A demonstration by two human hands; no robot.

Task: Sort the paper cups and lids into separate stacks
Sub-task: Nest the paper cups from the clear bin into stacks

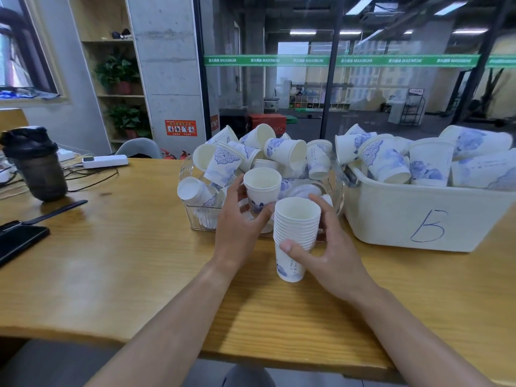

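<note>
Right hand grips the upright stack; left hand pinches a cup just up-left of its open mouth.

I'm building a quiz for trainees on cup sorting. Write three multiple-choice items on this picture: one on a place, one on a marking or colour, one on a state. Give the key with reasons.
1. Where does the dark shaker bottle stand?
A. On the table's left side
B. Inside the white bin
C. Beside the right hand

2. What letter is written on the white bin?
A. A
B. B
C. C

3. What is the right hand doing?
A. Lying flat on the table
B. Gripping the stack of nested cups
C. Reaching into the white bin

Key:
1 A: the bottle stands far left on the table, near the cables.
2 B: a handwritten B shows on the bin's front wall.
3 B: thumb and fingers curl round the stack of nested cups, while the left hand holds a separate cup.
</note>
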